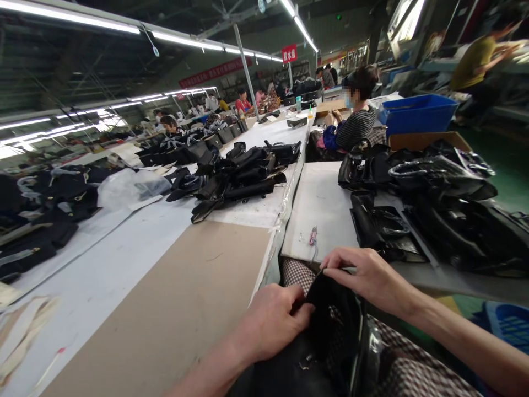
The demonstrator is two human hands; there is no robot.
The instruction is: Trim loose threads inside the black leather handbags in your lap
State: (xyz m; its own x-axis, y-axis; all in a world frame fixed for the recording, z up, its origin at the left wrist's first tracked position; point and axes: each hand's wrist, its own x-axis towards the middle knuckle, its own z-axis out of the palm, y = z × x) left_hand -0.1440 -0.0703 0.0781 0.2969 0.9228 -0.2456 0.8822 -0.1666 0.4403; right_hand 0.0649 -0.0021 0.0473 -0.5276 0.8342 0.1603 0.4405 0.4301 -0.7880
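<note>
A black bag lies across the lap, its opening turned upward and its inside dark. My left hand pinches the near left part of its rim between thumb and fingers. Farther up the same rim, my right hand grips the edge, thumb and fingertips pressed together. Some clear plastic film shows along the bag's right side. Just beyond the right hand, a small pair of thread snips rests on a white board. The bag's lower part is out of the frame.
Piles of black bag pieces lie on the long table. More black bags are heaped at the right. Behind them stands a blue bin. A co-worker in a striped top sits ahead. A blue basket is at lower right.
</note>
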